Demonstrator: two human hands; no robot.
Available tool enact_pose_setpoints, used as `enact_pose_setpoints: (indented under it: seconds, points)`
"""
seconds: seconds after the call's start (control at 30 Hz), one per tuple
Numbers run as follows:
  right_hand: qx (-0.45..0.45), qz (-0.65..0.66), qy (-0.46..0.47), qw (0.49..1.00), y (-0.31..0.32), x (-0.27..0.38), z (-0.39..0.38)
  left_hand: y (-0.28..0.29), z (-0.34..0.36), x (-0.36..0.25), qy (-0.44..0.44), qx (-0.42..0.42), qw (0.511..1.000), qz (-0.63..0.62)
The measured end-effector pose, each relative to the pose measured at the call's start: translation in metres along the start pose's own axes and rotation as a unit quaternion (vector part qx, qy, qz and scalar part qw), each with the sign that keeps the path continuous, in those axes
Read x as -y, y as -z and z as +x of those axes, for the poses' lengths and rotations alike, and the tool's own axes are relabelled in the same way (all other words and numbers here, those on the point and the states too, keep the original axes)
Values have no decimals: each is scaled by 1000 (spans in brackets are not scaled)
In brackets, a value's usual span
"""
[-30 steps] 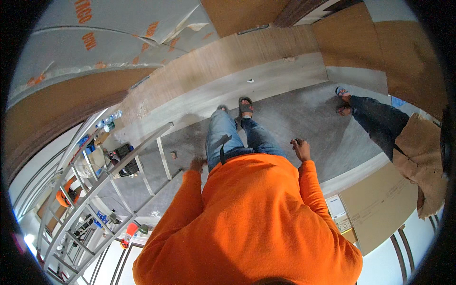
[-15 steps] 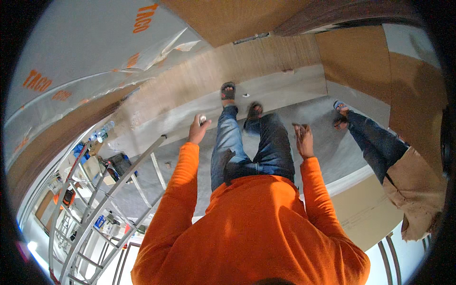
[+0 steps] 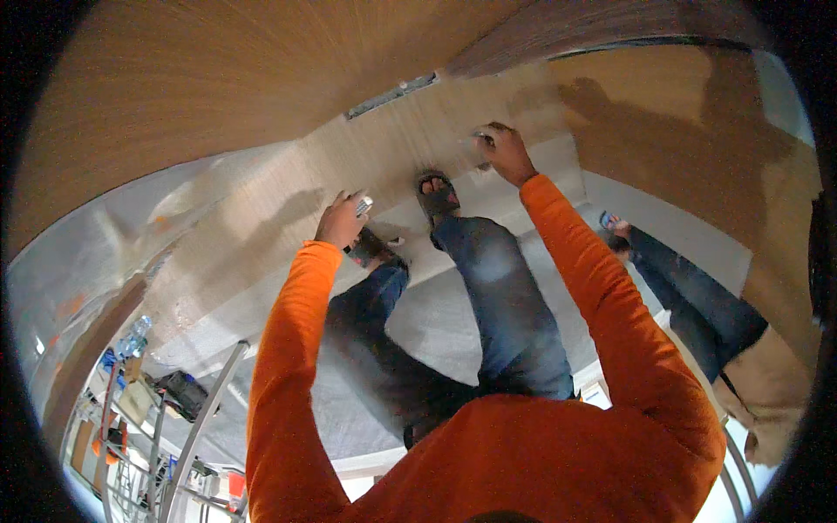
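My left hand [image 3: 342, 218] is closed round a small silver object [image 3: 363, 207], held out over a pale wood-grain strip [image 3: 235, 222]. Farther forward and to the right, my right hand [image 3: 504, 153] has curled fingers around something small and shiny, too blurred to name. Above both hands spreads a brown wood panel [image 3: 261, 70] with a narrow metal-lined slot [image 3: 388, 96] at its edge. My sandalled right foot [image 3: 438, 193] is on the pale strip between my hands, and my left foot [image 3: 368, 251] is behind it, beside my left hand.
An aluminium ladder [image 3: 200, 431] stands at the lower left near bottles [image 3: 132, 340] and a black case [image 3: 183, 392]. Plastic-covered material [image 3: 105, 235] lies along the left. A co-worker's legs [image 3: 684, 305] are at the right, beside brown board [image 3: 645, 96].
I have stepped forward toward the wood panel, which fills more of the upper view. Both hands have risen forward, the right one the farther. The ladder has shifted down and left in view.
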State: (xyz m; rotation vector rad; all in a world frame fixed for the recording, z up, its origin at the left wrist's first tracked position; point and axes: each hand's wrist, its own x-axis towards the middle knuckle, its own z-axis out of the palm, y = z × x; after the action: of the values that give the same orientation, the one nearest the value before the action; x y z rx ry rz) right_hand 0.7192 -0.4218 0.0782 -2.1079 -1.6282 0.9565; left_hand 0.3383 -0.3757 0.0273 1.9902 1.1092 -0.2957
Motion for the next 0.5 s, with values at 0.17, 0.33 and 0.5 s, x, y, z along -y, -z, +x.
enact_pose_setpoints:
  seconds: [0.17, 0.33, 0.5]
  points:
    - [1, -45, 114, 993, -101, -83, 98, -58, 83, 56, -113, 54, 992, 9]
    - [-64, -17, 227, 972, -195, -102, 179, -112, 125, 121, -152, -3, 988, 13]
    - [-81, 14, 247, 965, -267, -113, 217, -168, 149, 136, -137, -59, 987, 64]
